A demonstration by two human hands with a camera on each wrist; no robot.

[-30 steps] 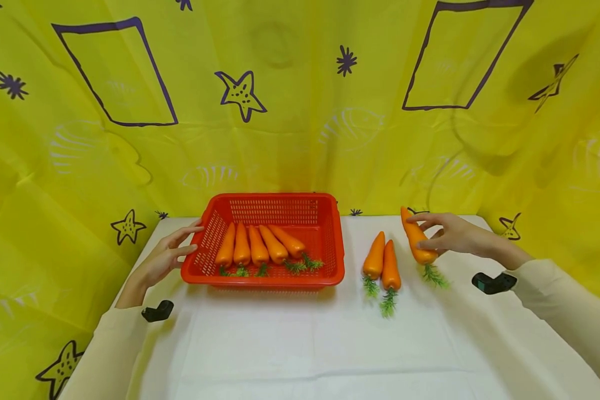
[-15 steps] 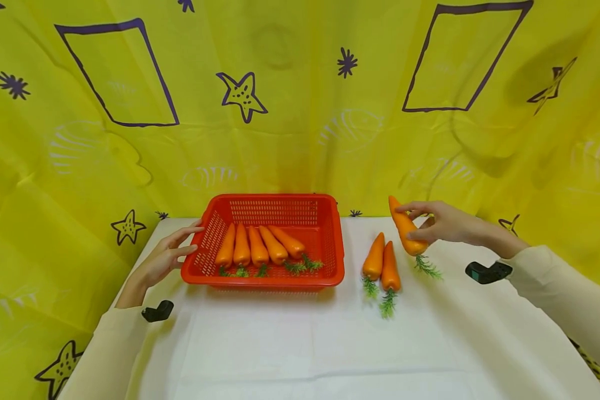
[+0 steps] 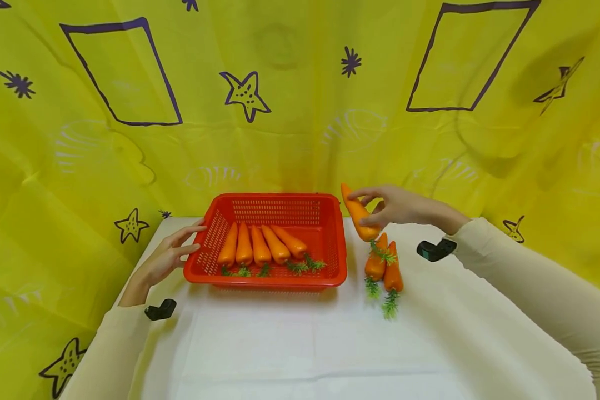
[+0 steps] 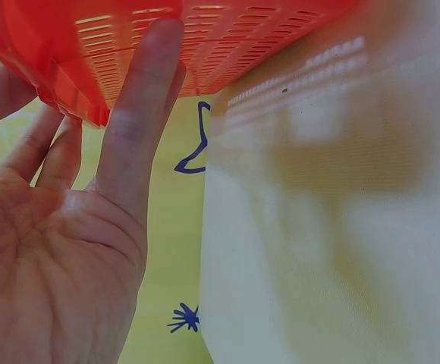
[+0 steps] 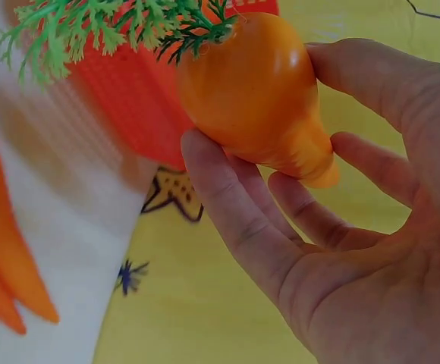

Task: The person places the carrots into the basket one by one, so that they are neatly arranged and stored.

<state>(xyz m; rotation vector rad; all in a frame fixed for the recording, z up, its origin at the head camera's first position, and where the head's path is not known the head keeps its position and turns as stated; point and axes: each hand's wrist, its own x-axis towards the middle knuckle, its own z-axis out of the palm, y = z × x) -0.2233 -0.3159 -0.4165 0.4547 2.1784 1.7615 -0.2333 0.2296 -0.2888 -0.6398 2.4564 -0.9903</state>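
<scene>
One held carrot (image 3: 358,214): glossy orange, smooth and tapered, with a feathery green top; raised off the table just right of centre in the head view, tip toward the upper left, leafy end toward the lower right.
Right hand (image 3: 397,204): right of centre in the head view, gripping that carrot between thumb and fingers; the right wrist view shows digits on both sides of its thick body.
Basket (image 3: 265,280): red, rectangular, plastic, with slotted walls, left of centre in the head view and just beside the held carrot.
Left hand (image 3: 166,256): at the centre left of the head view, fingers loosely extended and touching the basket's left side; in the left wrist view one digit lies straight against the outer wall at the upper middle.
Basket carrots (image 3: 260,247): five, orange and tapered with green tops, lying side by side in the basket's left and middle part, tips toward the top of the frame.
Table carrots (image 3: 393,273): two of the same kind, lying close together right of the basket, below the right hand in the frame.
Table (image 3: 305,333): white-covered, across the lower middle.
Backdrop (image 3: 290,150): yellow cloth with dark drawn stars, filling the upper frame.
</scene>
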